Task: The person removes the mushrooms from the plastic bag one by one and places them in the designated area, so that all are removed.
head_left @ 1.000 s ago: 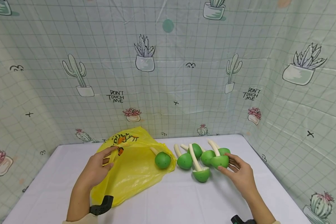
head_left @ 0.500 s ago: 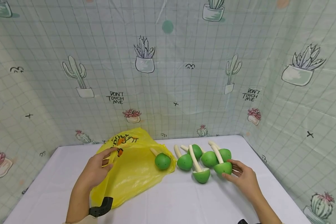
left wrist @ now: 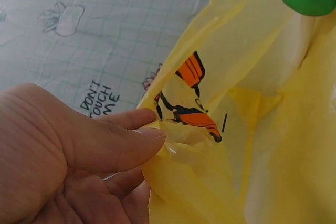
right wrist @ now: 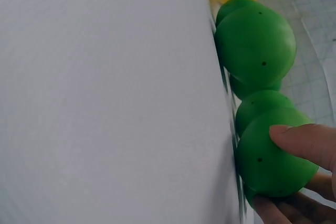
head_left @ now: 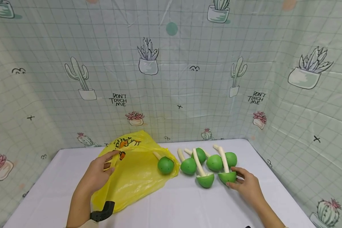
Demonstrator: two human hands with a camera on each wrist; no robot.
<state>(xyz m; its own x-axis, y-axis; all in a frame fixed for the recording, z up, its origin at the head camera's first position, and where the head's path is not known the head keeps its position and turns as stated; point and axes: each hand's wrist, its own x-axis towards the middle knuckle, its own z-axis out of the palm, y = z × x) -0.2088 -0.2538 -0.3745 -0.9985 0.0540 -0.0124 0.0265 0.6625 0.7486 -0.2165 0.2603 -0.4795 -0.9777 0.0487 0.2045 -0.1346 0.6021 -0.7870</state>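
Note:
My left hand (head_left: 98, 171) pinches the edge of a yellow plastic bag (head_left: 136, 186) between thumb and forefinger; the left wrist view shows the thumb pressed on the film (left wrist: 210, 177) beside an orange and black print. Just inside the bag's right-hand mouth lies a toy mushroom (head_left: 165, 165) with a green cap and pale stem. At the right, my right hand (head_left: 246, 183) holds another green mushroom (head_left: 226, 177) by its cap, thumb on the near side, fingers behind. Its stem points away from me. In the right wrist view, the thumb lies on the dotted cap (right wrist: 273, 156).
Several more green mushrooms (head_left: 188, 166) lie in a cluster between the bag and my right hand. One mushroom (head_left: 205, 180) sits nearest me, its stem leaning back. A white cloth (head_left: 188, 209) covers the table. Behind it hangs a cactus-printed curtain (head_left: 179, 85).
My right hand has brought its mushroom toward me and slightly right, down beside the cluster, showing more of the mushrooms behind. My left hand and the bag have stayed in place.

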